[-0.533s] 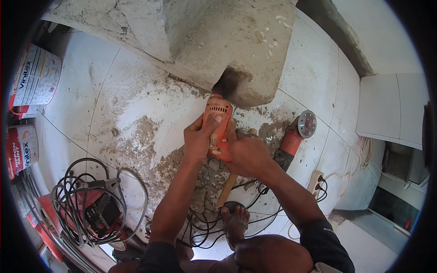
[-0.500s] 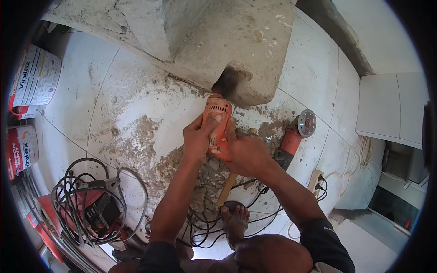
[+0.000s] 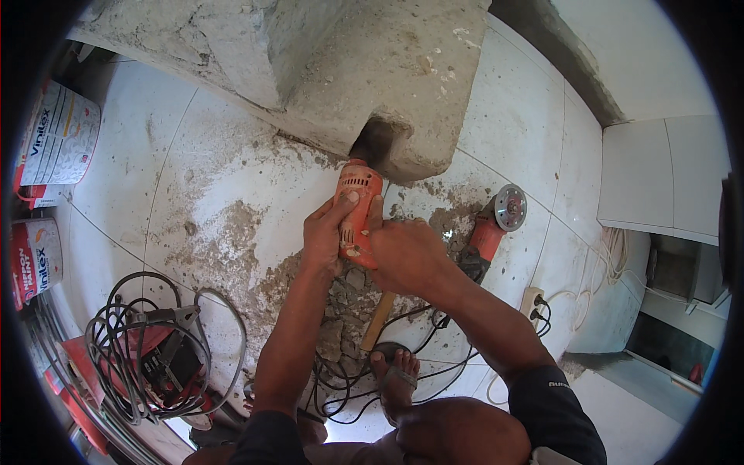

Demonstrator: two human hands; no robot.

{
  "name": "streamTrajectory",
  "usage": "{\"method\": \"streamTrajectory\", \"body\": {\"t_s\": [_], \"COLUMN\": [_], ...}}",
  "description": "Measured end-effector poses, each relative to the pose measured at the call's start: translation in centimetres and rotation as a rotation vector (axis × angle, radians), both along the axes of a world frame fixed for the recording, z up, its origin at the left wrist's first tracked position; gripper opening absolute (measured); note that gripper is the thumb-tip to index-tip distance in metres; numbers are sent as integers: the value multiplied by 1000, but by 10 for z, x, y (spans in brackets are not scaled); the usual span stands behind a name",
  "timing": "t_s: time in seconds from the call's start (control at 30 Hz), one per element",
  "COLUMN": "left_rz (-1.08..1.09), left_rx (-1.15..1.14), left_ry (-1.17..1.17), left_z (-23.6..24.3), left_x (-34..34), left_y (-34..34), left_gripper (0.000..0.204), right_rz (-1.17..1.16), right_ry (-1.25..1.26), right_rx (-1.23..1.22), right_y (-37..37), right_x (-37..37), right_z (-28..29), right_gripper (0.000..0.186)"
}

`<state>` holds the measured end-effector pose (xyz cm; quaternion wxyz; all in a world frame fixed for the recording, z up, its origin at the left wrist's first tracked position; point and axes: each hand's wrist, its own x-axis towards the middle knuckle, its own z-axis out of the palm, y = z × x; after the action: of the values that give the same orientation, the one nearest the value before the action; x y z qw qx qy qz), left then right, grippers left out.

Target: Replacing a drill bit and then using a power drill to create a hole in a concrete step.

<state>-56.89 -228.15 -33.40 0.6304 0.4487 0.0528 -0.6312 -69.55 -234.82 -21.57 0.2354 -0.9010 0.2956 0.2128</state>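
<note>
Both my hands grip an orange power tool, a little left of the picture's middle. My left hand wraps its left side, thumb on top of the casing. On the other side my right hand holds the rear of the body, fingers closed round it. The tool's dark front end reaches into a rough notch cut in the lower edge of a concrete block; its tip is hidden there. To the right an angle grinder with a round metal disc lies on the floor.
Broken concrete rubble and a wooden handle lie near my foot, among black cables. A machine with coiled cable stands at left, below paint buckets. A power strip and white cabinet are at right.
The view has shifted slightly, so most things sit a little further left. Both hands keep their hold on the power tool, and its front end stays in the notch.
</note>
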Motion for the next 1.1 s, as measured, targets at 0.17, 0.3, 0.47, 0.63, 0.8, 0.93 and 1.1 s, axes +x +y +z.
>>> {"method": "streamTrajectory", "body": {"t_s": [0.17,0.3,0.47,0.63,0.8,0.93,1.1], "left_rz": [-10,36,29,-7,-1,29,103], "left_rx": [-1,-22,-10,-56,-92,-97,-171], "left_ry": [-15,59,55,100,162,264,422], "left_z": [7,8,2,2,-8,-5,-11], "left_x": [-1,-4,-1,-1,-3,-1,2], "left_y": [-3,-5,-2,-2,-3,-4,-2], "left_gripper": [50,45,46,49,48,42,43], "right_rz": [14,25,24,57,45,72,257], "right_ry": [108,57,94,99,53,55,-24], "right_rx": [40,-3,10,-20,-56,-77,-180], "right_y": [-3,-3,-5,-7,-8,-8,-3], "right_x": [5,3,18,22,27,36,48], "right_z": [0,0,11,15,25,31,20], "right_gripper": [78,56,47,42,46,23,24]}}
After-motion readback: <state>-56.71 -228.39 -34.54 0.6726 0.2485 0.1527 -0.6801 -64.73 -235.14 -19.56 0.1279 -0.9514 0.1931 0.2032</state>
